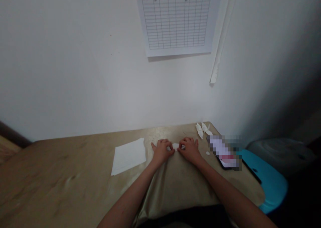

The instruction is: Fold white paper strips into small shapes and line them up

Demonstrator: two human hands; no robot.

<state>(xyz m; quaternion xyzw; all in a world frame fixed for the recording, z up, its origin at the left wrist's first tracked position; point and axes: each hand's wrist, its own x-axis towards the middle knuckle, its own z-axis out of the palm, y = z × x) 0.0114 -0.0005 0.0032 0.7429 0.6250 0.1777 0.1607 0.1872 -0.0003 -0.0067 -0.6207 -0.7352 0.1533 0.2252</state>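
Observation:
Between my two hands is a small folded piece of white paper [176,146], close to the brown tabletop. My left hand [163,150] pinches its left side, and my right hand [188,149] pinches its right side. The fingers hide much of the paper, so its full shape cannot be made out. To the left of my left hand lies a stack of white paper sheets [129,156]. Several folded white paper figures [203,130] rest at the table's back right corner, and a small white scrap [207,153] is right of my right hand.
A phone [223,152] with a lit, partly blurred screen lies near the table's [62,174] right edge. Beyond that edge is a turquoise plastic object [269,179]. Behind the table rises a white wall [75,71] with a printed grid sheet [178,24] on it.

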